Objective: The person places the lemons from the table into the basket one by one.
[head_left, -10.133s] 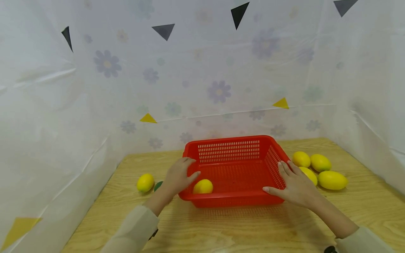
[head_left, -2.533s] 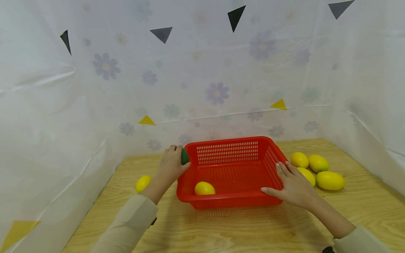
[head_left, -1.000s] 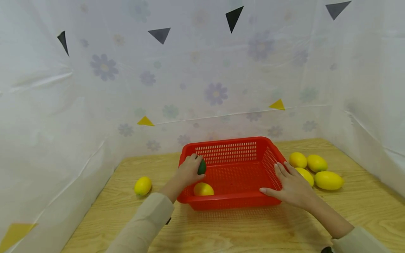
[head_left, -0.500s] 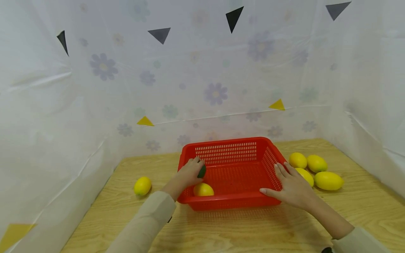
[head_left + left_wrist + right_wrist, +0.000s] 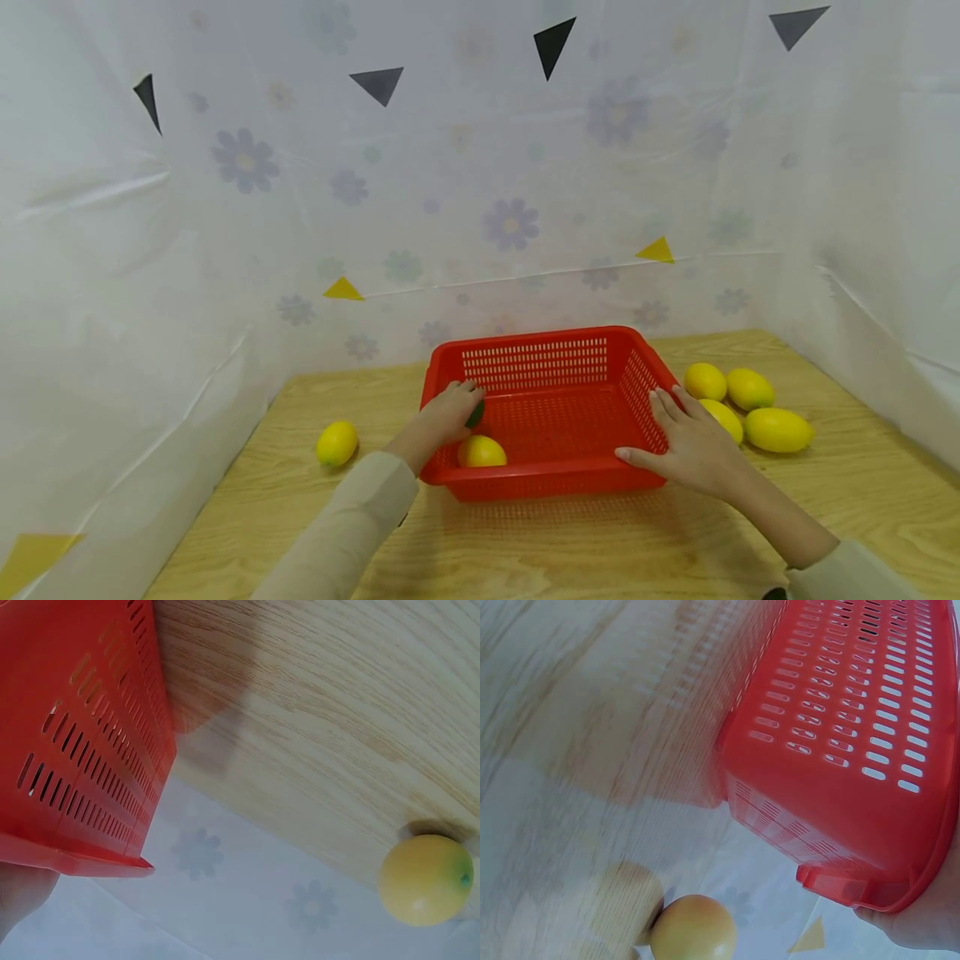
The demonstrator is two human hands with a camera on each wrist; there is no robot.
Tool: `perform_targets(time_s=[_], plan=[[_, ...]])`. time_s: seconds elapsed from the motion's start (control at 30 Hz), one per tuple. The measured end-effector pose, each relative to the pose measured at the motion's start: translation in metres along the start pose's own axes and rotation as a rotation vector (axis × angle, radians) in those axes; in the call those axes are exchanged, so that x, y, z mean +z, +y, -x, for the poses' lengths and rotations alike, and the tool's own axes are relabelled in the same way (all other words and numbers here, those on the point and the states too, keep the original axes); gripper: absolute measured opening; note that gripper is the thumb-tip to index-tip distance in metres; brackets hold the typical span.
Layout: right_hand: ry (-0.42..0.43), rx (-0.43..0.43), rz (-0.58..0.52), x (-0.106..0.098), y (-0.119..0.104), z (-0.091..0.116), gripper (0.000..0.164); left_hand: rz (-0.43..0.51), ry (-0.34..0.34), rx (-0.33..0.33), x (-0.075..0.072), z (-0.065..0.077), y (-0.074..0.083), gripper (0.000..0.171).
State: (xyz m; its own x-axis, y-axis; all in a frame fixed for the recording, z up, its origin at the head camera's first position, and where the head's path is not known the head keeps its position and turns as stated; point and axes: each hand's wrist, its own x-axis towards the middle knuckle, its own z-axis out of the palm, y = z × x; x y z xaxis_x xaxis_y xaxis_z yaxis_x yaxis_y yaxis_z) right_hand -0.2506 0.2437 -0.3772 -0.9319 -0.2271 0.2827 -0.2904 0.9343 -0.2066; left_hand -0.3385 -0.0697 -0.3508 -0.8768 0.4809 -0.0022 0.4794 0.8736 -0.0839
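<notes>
In the head view my left hand (image 5: 446, 414) reaches over the left wall of a red plastic basket (image 5: 555, 477), fingers curled over a dark green fruit (image 5: 476, 415) low inside it. Most of that fruit is hidden by the hand. Close by, a yellow lemon (image 5: 482, 451) lies in the basket's front left corner. My right hand (image 5: 701, 446) rests at the basket's right front corner, its fingers straight along the right wall and the thumb by the front rim. The left wrist view catches only a bit of the left hand (image 5: 22, 894) beyond the basket rim.
Another lemon (image 5: 337, 442) lies on the wooden table (image 5: 525, 554) left of the basket. Several lemons (image 5: 778, 429) sit together just past its right side. Behind stands a pale flowered sheet (image 5: 480, 183), with plain sheeting on both sides.
My left hand has brought the green fruit from the table left of the basket, over the left rim, and lowered it inside. The right hand has stayed at the basket's right side.
</notes>
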Motion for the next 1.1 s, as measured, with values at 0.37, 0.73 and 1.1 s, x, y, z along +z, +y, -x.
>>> perform_targets(time_s=[0.37, 0.73, 1.1], plan=[[0.001, 0.001, 0.009, 0.000, -0.001, 0.000, 0.097, 0.040, 0.033, 0.004, -0.004, 0.003, -0.001, 0.031], [-0.004, 0.006, 0.008, -0.002, -0.001, 0.000, 0.098, 0.063, 0.303, 0.059, -0.005, 0.016, -0.015, 0.032], [-0.011, 0.009, -0.008, -0.004, -0.002, 0.000, 0.098, 0.131, 0.500, 0.067, 0.006, 0.029, -0.034, 0.034]])
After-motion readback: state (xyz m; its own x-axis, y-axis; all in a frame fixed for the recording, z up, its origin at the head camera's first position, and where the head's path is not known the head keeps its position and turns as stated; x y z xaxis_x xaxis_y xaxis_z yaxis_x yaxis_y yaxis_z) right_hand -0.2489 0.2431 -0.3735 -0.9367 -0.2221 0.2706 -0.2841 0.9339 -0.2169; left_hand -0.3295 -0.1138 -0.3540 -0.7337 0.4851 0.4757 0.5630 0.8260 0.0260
